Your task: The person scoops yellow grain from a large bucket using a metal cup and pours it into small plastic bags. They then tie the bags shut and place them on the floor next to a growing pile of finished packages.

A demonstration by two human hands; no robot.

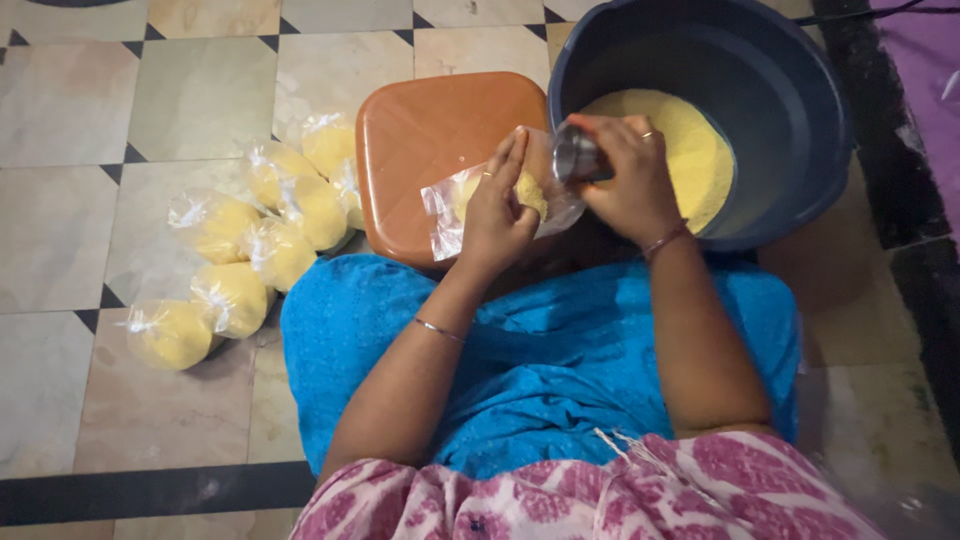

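Note:
My left hand point(497, 213) holds a clear plastic bag point(450, 205) partly filled with yellow powder, its mouth turned toward my right hand. My right hand point(630, 175) grips a small steel cup point(574, 155) tipped against the bag's opening. Both hands hover over the edge of an orange plastic stool point(425, 140), right beside a dark blue tub point(780, 90) that holds a heap of yellow powder point(690, 150).
Several tied clear bags of yellow powder point(260, 240) lie on the tiled floor point(70, 230) left of the stool. My lap in blue cloth point(560, 360) fills the foreground. A dark border and purple cloth point(925, 80) run along the right.

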